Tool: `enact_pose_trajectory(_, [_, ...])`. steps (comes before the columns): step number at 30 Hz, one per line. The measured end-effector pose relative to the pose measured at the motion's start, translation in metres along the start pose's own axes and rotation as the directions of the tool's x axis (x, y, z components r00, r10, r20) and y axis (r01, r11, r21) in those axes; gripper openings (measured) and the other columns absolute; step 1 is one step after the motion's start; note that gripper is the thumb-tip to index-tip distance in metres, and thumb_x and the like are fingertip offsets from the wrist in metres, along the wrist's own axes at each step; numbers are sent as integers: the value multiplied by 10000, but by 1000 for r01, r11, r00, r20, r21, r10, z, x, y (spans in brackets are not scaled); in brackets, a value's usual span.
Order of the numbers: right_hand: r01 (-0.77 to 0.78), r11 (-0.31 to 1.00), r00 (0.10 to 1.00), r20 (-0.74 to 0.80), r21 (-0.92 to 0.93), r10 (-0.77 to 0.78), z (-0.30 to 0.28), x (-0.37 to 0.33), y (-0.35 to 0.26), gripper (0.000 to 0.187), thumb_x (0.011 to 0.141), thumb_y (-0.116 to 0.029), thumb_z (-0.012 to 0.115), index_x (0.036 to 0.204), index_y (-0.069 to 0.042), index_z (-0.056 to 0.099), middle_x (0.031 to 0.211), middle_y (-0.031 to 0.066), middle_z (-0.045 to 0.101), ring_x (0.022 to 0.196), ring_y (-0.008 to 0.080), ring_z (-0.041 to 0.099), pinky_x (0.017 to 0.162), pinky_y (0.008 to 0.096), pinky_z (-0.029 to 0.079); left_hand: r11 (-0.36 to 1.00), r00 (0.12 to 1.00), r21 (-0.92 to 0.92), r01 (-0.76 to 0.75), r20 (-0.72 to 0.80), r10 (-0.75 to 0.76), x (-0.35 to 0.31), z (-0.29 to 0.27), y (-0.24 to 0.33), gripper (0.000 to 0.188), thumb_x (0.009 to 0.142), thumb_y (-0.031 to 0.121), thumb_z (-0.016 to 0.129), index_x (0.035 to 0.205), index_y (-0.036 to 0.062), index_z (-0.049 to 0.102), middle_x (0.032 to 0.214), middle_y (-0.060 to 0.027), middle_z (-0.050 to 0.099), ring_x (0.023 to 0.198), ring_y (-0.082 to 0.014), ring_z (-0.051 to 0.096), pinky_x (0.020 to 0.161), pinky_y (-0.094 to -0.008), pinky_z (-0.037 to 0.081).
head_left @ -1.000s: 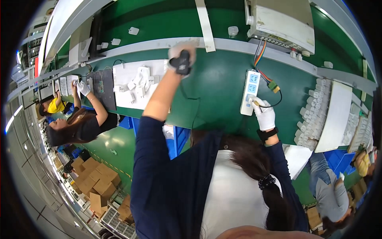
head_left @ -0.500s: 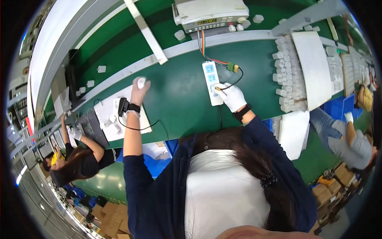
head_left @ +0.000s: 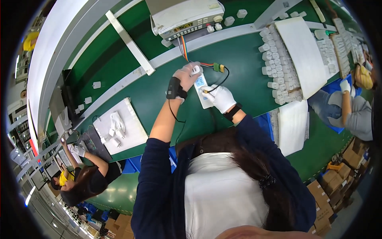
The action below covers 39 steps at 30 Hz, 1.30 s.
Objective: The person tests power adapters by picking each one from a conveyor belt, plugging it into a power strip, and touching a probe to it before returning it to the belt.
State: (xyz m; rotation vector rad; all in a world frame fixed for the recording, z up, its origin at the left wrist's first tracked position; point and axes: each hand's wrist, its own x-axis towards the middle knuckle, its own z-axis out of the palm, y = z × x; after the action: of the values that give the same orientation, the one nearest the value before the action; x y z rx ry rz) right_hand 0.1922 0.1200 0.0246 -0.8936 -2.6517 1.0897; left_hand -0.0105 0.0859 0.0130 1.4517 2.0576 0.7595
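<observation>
My left hand (head_left: 186, 79) is closed round a small white power adapter (head_left: 195, 70), at the far end of a white power strip (head_left: 206, 103) with blue sockets. Whether the adapter touches a socket cannot be made out. My right hand (head_left: 222, 98), in a white glove, lies across the near part of the strip. It pinches the small end plug (head_left: 205, 91) of a black cable (head_left: 228, 77). That cable loops up to a green and yellow connector (head_left: 218, 67), joined to coloured wires from a bench instrument (head_left: 187, 28). A black band with a box circles my left wrist.
At left, a white board (head_left: 137, 133) carries several white adapters (head_left: 116, 125). Rows of clear-white adapters (head_left: 274, 59) stand at right beside a white panel (head_left: 302, 53). A grey rail (head_left: 167, 57) crosses the bench behind my hands. Co-workers sit at both sides.
My left hand has swung right with the adapter, from near the white board to the strip's far end. My right hand keeps its pinch on the cable plug. The whole view has shifted slightly.
</observation>
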Motion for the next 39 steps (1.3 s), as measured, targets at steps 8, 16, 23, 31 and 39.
enact_pose_trajectory(8, [24,1000,999,27,-17,-24,-5,3,-3,217,921,-335,542,1038,-212,678,858,79,651,721,305,628,640,424,502,942,997,329,-71,-15,81,-7,7,7,414,793,241,700,1191,160,618,1052,-93,668,949,-280,645,792,-416,513])
enact_pose_trajectory(16, [2,997,1000,15,74,-3,-4,-1,3,226,915,-329,562,1029,-197,705,842,83,636,736,313,622,648,419,492,961,997,-274,-26,69,47,-70,7,11,491,731,128,731,1203,97,599,1134,-106,635,1081,-308,589,943,-432,433])
enact_pose_trajectory(23, [74,976,997,-21,205,-71,-19,11,-10,183,895,-284,596,1007,-174,689,855,103,640,782,311,631,676,407,502,975,993,-193,-113,-45,107,-73,42,8,466,708,57,724,1162,88,625,1122,-125,647,1035,-329,611,890,-405,488])
enact_pose_trajectory(31, [134,945,988,-119,298,-102,-21,41,-15,209,876,-230,625,1013,-92,702,985,134,677,866,336,638,751,401,508,925,993,-376,-61,-114,20,-79,47,4,338,690,20,697,1025,57,668,986,-164,683,873,-365,655,778,-422,532])
enact_pose_trajectory(39, [-94,916,993,-29,390,114,-5,45,25,143,800,-70,727,922,-23,670,842,56,663,761,168,619,725,317,496,943,993,-328,-49,-116,12,-86,60,6,403,730,167,717,1126,126,650,1107,-114,653,985,-327,597,910,-415,450])
